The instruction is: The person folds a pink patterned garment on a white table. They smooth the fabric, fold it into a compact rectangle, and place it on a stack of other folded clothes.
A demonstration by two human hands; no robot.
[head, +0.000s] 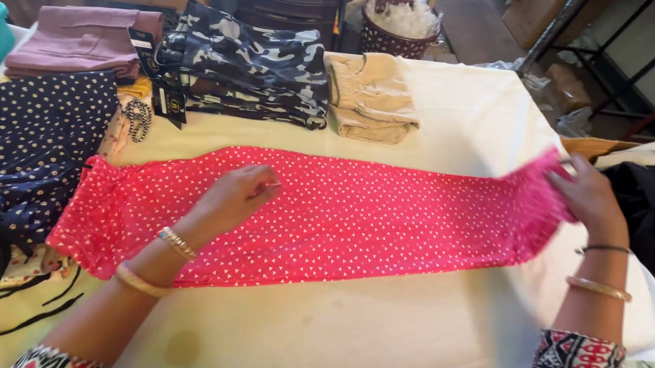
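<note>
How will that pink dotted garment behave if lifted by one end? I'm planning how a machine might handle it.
The pink dotted garment lies flat and thin on the table, so it likely droops limply. The right hand bunches its end easily, suggesting soft, light cloth. Pushed by the left hand, it would probably wrinkle rather than slide.

The pink garment (356,219) is a long strip of bright pink cloth with small white triangle dots, lying flat and stretched from nine o'clock to three o'clock across the pale table cover. Its nine o'clock end looks gathered and wider. Its three o'clock end is lifted slightly and bunched.
</note>
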